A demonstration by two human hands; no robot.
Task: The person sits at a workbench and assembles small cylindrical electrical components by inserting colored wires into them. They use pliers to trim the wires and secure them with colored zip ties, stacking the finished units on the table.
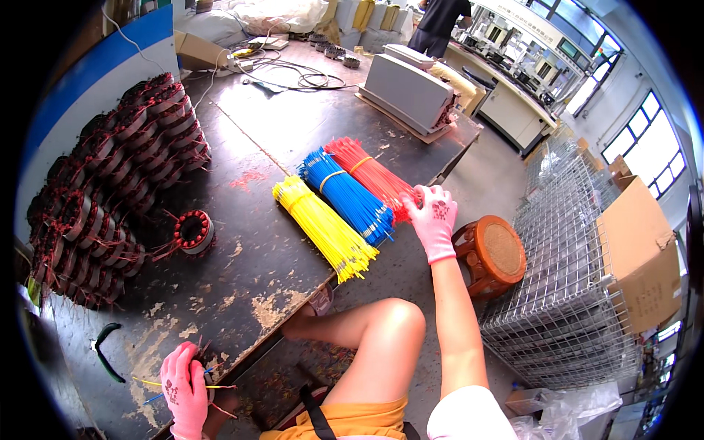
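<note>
Three bundles of cut wire lie side by side at the table's right edge: yellow (pixel 323 224), blue (pixel 348 194) and red (pixel 367 169). At the near end of the red bundle, my pink-gloved right hand (pixel 434 218) has its fingers closed on red wire ends; how many cannot be told. My left hand (pixel 185 389), also in a pink glove, is closed at the table's near edge around a yellow wire (pixel 150 383) and a blue wire (pixel 154 399). Something dark behind its fingers is mostly hidden. A single wound stator (pixel 194 232) with red leads sits on the table.
Wound stators (pixel 95 198) are piled at the left. A black curved tool (pixel 108 353) lies near the left hand. Farther off are cables (pixel 308 77) and a grey bin (pixel 407 92). A wooden stool (pixel 502 249) and wire cage (pixel 557 293) stand right; another person (pixel 440 26) is behind.
</note>
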